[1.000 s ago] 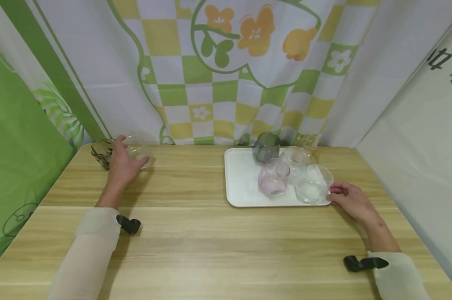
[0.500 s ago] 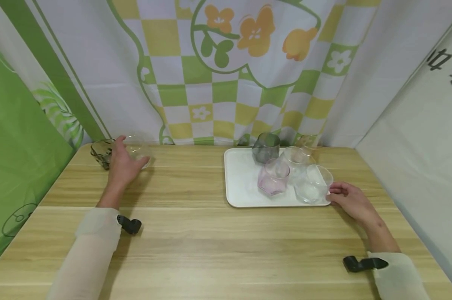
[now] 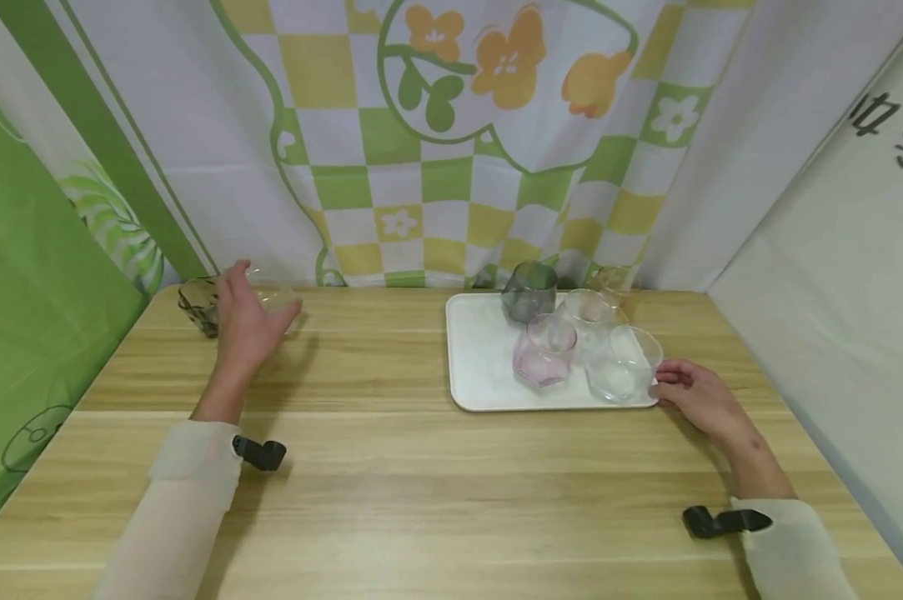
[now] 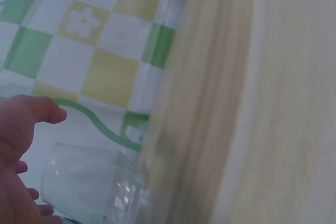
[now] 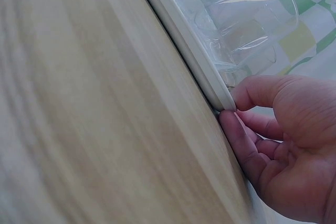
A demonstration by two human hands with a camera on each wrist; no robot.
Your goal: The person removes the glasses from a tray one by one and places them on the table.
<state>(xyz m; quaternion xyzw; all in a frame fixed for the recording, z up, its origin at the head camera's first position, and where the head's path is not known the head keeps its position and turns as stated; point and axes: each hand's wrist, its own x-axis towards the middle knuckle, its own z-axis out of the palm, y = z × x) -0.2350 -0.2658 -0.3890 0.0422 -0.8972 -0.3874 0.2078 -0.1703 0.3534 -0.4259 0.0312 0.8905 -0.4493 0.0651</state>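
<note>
At the far left of the table, my left hand (image 3: 247,327) hovers over a clear glass (image 3: 273,292), its thumb and fingers spread apart. In the left wrist view the clear glass (image 4: 92,182) stands beside that hand, and the fingertips are partly hidden. A dark-patterned glass (image 3: 199,304) is just left of the hand. On the right, my right hand (image 3: 702,403) pinches the corner of a white tray (image 3: 469,392). The tray bears a grey glass (image 3: 529,292), a pink glass (image 3: 544,354) and clear glasses, the nearest clear tumbler (image 3: 624,371) close to that hand.
An amber-tinted glass (image 3: 614,283) shows behind the clear ones at the tray's back right. A checked curtain (image 3: 436,183) hangs along the table's rear edge. Pale fabric (image 3: 834,275) borders the right side, green cloth (image 3: 38,292) the left.
My left hand has risen slightly off the clear glass, and its fingers have loosened. The right hand keeps its place at the tray corner. The head view has shifted a little.
</note>
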